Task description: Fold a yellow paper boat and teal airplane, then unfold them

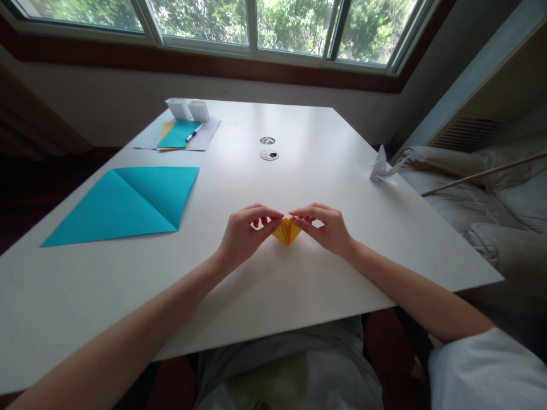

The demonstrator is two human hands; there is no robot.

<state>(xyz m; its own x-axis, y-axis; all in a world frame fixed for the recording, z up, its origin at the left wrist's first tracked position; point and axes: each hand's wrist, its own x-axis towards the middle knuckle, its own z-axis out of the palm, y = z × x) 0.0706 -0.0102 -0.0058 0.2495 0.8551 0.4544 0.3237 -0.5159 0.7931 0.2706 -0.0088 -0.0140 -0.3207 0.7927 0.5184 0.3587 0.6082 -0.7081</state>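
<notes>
So, yellow paper (287,234): small folded piece, pointy end down, between both hands near the front of the white counter (273,302).
Left hand (243,230): thumb and fingers (273,214) pinched together on the paper's upper left edge.
Right hand (331,226): same deal on the upper right, fingers clamped on it, tips really close to the left ones.
Teal sheet (145,196): lying flat over on the left, way bigger, with a crease running diagonally across it.
Paper crane (379,169): white, sitting by the counter's right edge.
Back left pile: teal piece (177,135) on top of a yellow sheet (165,132), white paper (212,131) under those, and a pen (194,133) lying over the teal.
White containers (177,108): two, side by side at the pile's far end.
Round discs (265,155): two near the middle, one behind the other, can't tell what they are.
</notes>
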